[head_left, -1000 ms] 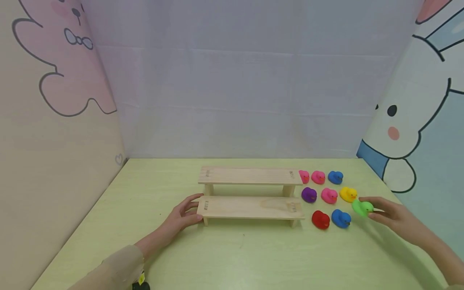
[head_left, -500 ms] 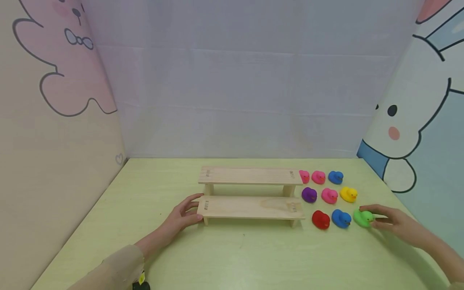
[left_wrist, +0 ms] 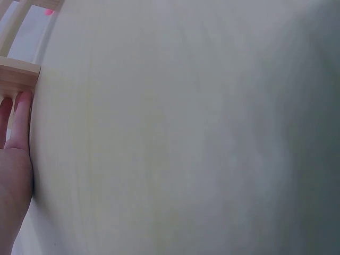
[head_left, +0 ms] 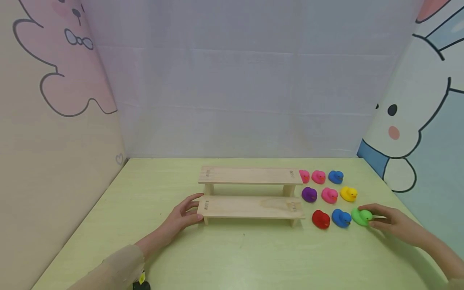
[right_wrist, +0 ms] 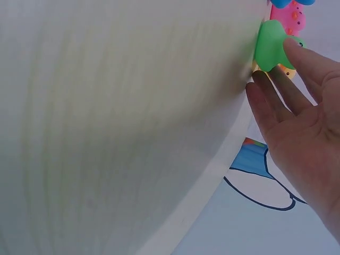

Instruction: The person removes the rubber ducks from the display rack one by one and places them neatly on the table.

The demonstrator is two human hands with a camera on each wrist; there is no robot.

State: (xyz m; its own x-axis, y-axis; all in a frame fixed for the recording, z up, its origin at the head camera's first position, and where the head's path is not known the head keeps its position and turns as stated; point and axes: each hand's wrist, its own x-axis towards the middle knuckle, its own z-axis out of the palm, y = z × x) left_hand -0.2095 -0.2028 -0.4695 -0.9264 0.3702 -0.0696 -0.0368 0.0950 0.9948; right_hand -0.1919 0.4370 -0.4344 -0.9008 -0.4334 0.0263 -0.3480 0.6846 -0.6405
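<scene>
My left hand (head_left: 184, 212) holds the left end of the lower step of a two-tier wooden stand (head_left: 250, 207), thumb at the front corner and fingers toward the back. In the left wrist view its fingers (left_wrist: 21, 119) reach the stand's wooden end (left_wrist: 18, 74). My right hand (head_left: 393, 221) pinches a green rubber duck (head_left: 360, 216) between thumb and fingers, down at the table at the right end of the front row. Left of it are a blue duck (head_left: 341, 218) and a red duck (head_left: 320, 219). The right wrist view shows the green duck (right_wrist: 271, 47) against the thumb and fingertips.
Behind the front row sit a purple duck (head_left: 309, 194), a pink duck (head_left: 329, 195) and a yellow duck (head_left: 349, 194). Farther back are a blue duck (head_left: 335, 177) and two pink ones, one partly hidden by the upper step (head_left: 250, 176). Printed walls enclose the pale table (head_left: 232, 257).
My right hand has lowered the green duck to the table, then shifted it slightly left toward the blue duck. The left hand and the stand have stayed in place.
</scene>
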